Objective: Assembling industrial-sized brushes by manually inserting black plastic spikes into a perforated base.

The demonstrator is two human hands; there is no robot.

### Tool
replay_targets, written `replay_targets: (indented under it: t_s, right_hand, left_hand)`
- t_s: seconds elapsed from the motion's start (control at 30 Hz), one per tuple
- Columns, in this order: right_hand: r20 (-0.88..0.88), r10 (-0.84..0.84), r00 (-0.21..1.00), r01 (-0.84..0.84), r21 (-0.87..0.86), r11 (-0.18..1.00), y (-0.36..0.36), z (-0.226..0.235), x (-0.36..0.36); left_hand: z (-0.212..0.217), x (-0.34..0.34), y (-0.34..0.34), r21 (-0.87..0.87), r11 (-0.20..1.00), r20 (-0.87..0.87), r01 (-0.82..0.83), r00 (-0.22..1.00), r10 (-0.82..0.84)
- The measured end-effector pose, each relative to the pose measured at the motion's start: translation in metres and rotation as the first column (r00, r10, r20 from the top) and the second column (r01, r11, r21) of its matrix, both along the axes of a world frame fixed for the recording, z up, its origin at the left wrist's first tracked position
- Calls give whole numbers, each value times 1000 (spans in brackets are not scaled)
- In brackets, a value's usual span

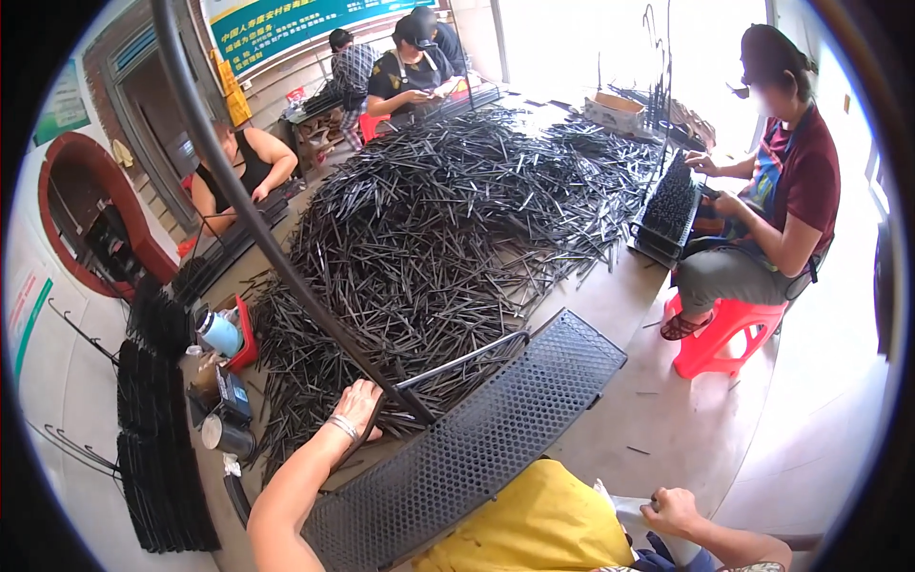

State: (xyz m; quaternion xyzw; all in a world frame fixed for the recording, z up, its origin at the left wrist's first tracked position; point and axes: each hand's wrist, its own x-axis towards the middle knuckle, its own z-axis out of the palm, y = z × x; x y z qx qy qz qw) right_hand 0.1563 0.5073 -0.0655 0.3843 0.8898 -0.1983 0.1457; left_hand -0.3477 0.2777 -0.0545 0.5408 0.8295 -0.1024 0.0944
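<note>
A long black perforated tray [457, 448], its face full of small round holes, lies slanting across my lap. My left hand [357, 407], with a bracelet at the wrist, is beside the tray's far edge at the near side of a big heap of thin black strips [410, 229]. Its fingers curl down, and what they grip is hidden. Just right of it, a dark metal rod [276, 253] meets the tray's edge. My right hand [673, 512] is closed near my right thigh, beyond the tray's end; whatever it holds cannot be made out. Yellow cloth [538, 524] covers my lap.
At right, a person on a red stool [729, 334] handles a tray packed with black strips [670, 205]. Other people sit around the heap's far side. To the left stand a light-blue jug [219, 332], a metal cup [227, 436] and stacked black bundles [157, 429].
</note>
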Motion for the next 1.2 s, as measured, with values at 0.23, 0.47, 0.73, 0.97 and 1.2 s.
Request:
replay_targets:
  t_s: [0.23,0.47,0.73,0.97,1.2]
  right_hand:
    - [-18,-24,1000,24,-1,1000,-3,3,3]
    - [2,-10,1000,10,-63,998,-3,8,-4]
    - [-1,-26,1000,26,-25,999,-2,2,-2]
    - [-2,-98,995,98,-31,995,-5,2,2]
    - [-8,-100,995,100,-21,995,-10,0,6]
  left_hand:
    - [7,11,1,173,982,48,-70,997,62]
    - [-5,9,2,-23,1000,-154,7,988,-10]
    - [-25,4,-4,50,999,-125,-9,992,15]
    - [-16,14,-3,382,913,-169,144,982,-84]
    - [-39,13,-4,318,948,-216,12,975,60]
